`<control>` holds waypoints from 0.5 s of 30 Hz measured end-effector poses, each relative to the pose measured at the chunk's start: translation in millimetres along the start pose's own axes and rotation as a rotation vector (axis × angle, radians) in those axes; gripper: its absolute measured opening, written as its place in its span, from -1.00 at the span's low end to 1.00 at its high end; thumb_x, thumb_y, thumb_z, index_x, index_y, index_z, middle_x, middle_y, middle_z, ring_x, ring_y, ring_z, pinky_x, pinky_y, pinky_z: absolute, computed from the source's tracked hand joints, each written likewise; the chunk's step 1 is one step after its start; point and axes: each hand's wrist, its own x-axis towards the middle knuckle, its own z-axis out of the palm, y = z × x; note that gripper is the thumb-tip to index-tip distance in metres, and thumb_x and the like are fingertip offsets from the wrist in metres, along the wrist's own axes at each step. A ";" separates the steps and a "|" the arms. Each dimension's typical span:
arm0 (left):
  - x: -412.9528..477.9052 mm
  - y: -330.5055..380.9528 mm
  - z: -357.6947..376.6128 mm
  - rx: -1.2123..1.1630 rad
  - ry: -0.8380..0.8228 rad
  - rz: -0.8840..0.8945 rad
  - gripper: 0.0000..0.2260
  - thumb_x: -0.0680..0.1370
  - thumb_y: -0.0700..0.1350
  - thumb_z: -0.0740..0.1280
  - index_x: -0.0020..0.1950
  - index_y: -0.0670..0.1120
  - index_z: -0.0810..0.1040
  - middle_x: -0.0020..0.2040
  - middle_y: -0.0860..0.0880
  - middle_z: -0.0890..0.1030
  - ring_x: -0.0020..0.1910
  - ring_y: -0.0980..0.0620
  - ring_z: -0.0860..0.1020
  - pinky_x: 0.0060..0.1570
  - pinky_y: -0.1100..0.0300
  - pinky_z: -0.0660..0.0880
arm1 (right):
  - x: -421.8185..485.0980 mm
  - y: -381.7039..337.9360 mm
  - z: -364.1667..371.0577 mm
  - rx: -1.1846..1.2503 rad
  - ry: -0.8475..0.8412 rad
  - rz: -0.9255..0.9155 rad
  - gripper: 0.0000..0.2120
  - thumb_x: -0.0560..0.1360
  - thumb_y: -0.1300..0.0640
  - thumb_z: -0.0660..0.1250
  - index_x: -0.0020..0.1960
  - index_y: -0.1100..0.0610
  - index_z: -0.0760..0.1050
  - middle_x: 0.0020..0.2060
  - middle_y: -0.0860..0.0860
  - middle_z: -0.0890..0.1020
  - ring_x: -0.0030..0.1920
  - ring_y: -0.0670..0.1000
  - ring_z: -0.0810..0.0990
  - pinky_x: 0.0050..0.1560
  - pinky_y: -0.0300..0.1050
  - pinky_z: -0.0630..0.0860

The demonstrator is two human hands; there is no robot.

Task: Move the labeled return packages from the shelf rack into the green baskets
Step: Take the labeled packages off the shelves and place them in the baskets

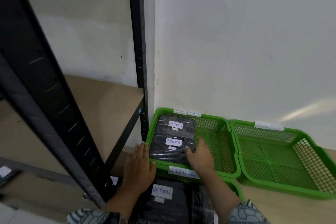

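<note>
- A plain white wall (236,42) fills the upper and right parts of the frame. It meets a pale wood-toned floor (272,211) at lower right.
- A black metal shelf rack (138,42) takes up the left side. Its near post slants across the frame, out of focus, and its beige shelf board (101,100) sits at middle left.
- Two green mesh baskets sit side by side on the floor against the wall.
- The right basket (298,131) has a white tag on its back rim, too blurred to read.
- The left basket (209,125) stands just beside the rack post, with tags reading "RETURN" and "OVERDUE" on its back rim.
- A third green basket (234,187) shows only as a rim at bottom centre, mostly hidden.
- Two black wrapped packages lie in the left half of the left basket, each labelled "RETURN". The far package (183,132) is partly overlapped by the near package (163,152).
- Another black package (172,209) labelled "RETURN" lies at the bottom edge, cut off.
- The left hand (140,165) lies flat against the left basket's near left corner, fingers straight and pressed together.
- The right hand (198,156) rests on the near package's right edge. Blur hides whether its fingers pinch it.
- Patterned blue-grey sleeves (245,212) are cut off at the bottom.
- A front tag (181,172) reads "RETURN OV", the rest hidden by the wrist.
</note>
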 end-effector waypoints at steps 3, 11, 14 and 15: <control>-9.3 10.1 -13.6 -0.030 0.029 0.069 -0.39 0.42 0.04 0.06 0.37 -0.29 0.35 0.32 -0.24 0.46 0.29 -0.21 0.44 0.14 -0.12 0.46 | -23.1 -5.6 -10.0 -0.072 0.078 -0.119 -0.51 0.56 -0.05 0.22 0.43 0.09 0.26 0.27 0.05 0.47 0.20 0.04 0.51 0.13 -0.08 0.47; -75.8 13.5 -39.3 0.047 -0.007 0.371 -0.39 0.58 0.04 0.02 0.52 -0.12 -0.19 0.54 -0.03 -0.14 0.50 0.01 -0.17 0.42 0.11 -0.18 | -125.0 -15.6 -5.4 -0.149 0.179 -0.297 -0.64 0.55 0.05 0.20 0.33 0.07 0.39 0.22 0.01 0.49 0.19 0.02 0.49 0.07 -0.11 0.46; -111.7 -3.8 -52.5 0.052 0.056 0.515 -0.40 0.53 0.03 0.04 0.52 -0.18 0.03 0.52 -0.05 0.02 0.50 -0.04 0.03 0.41 0.09 -0.09 | -171.2 -22.6 4.1 -0.181 0.201 -0.296 -0.62 0.56 0.05 0.17 0.36 0.09 0.37 0.25 0.01 0.47 0.24 0.02 0.46 0.14 -0.12 0.44; -123.9 -12.5 -55.6 0.044 0.104 0.555 -0.40 0.51 0.03 0.05 0.51 -0.18 0.09 0.50 -0.04 0.07 0.49 -0.04 0.09 0.40 0.07 -0.04 | -185.8 -25.5 8.9 -0.191 0.205 -0.308 -0.61 0.56 0.04 0.17 0.37 0.10 0.37 0.26 0.01 0.47 0.25 0.02 0.46 0.18 -0.12 0.42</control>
